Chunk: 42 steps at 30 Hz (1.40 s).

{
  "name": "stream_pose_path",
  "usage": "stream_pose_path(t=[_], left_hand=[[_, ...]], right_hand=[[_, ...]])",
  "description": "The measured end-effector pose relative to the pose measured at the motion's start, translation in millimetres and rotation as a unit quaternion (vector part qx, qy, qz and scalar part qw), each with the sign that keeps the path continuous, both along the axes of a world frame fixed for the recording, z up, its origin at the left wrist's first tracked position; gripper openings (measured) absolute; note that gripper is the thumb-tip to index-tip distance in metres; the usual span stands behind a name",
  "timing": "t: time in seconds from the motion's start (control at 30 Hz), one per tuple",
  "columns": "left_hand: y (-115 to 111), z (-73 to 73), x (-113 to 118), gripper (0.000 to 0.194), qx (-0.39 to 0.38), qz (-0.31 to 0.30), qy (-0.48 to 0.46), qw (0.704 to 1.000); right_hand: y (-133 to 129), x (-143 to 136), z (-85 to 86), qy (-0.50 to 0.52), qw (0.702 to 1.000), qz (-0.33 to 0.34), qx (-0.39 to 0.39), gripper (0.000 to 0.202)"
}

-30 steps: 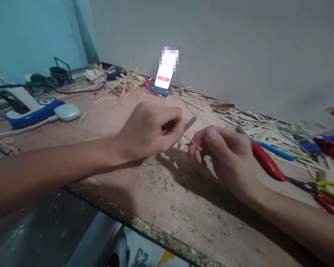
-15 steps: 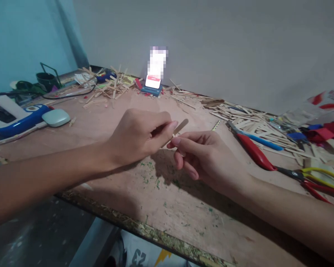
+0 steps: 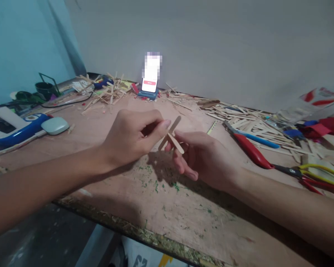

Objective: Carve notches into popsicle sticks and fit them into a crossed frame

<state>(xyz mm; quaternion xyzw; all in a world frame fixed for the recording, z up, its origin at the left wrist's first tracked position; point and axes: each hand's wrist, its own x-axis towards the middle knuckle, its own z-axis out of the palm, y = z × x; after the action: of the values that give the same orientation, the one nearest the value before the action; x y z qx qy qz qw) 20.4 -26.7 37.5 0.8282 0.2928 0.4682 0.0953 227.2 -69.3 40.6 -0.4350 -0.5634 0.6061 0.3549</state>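
Above the middle of the wooden table (image 3: 122, 193), my left hand (image 3: 136, 135) pinches small wooden sticks (image 3: 176, 144) between thumb and index finger. The sticks cross each other in an X shape, one end pointing up and right. My right hand (image 3: 206, 155) is at their right side, its thumb and index finger close around them and its other fingers loosely curled. The exact contact of the right fingertips is partly hidden behind the sticks.
A lit phone (image 3: 150, 74) stands by the wall. Loose sticks (image 3: 256, 126), a red-handled tool (image 3: 252, 150), a blue pen-like tool (image 3: 258, 139) and scissors (image 3: 295, 172) lie right. A blue and white device (image 3: 19, 128) is left; crossed sticks (image 3: 111, 91) lie behind.
The crossed sticks have come into clearer view between my hands, with one now angled down and right. My right thumb has shifted and straightened. The camera view has moved slightly.
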Motion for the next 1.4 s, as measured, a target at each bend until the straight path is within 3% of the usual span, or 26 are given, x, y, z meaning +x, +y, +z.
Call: stream_pose_path(t=[0.13,0.23,0.47,0.7,0.87,1.03,1.23,1.4], left_hand=[[7.9,2.6,0.0,0.038,-0.080,-0.009,-0.064,0.995],[14.2,-0.1,0.9,0.042,-0.150,-0.040,-0.086,0.984],[15.9,-10.1,3.8,0.042,-0.254,-0.110,-0.078,0.958],[16.1,-8.4,1.8,0.041,-0.265,-0.126,-0.056,0.954],[15.8,-7.9,2.4,0.040,-0.284,-0.173,0.049,0.942],[10.1,-11.9,3.6,0.040,-0.234,-0.161,0.147,0.948],[9.9,-17.4,1.0,0.036,-0.088,-0.052,0.225,0.969],[8.0,-19.1,0.5,0.032,0.005,-0.003,0.269,0.963]], right_hand=[[6.3,5.8,-5.0,-0.058,0.982,-0.103,0.147,0.037],[10.8,6.6,-7.0,-0.097,0.970,-0.096,0.202,0.024],[9.0,4.9,-11.6,-0.106,0.979,0.016,0.171,0.038],[7.2,9.0,-15.9,-0.079,0.987,0.030,0.134,0.043],[10.0,10.0,-18.7,-0.077,0.987,-0.011,0.143,0.043],[11.3,11.1,-19.7,-0.112,0.982,-0.045,0.146,0.040],[9.4,10.5,-17.4,-0.141,0.977,-0.052,0.151,0.039],[11.1,10.4,-16.1,-0.154,0.973,-0.065,0.159,0.038]])
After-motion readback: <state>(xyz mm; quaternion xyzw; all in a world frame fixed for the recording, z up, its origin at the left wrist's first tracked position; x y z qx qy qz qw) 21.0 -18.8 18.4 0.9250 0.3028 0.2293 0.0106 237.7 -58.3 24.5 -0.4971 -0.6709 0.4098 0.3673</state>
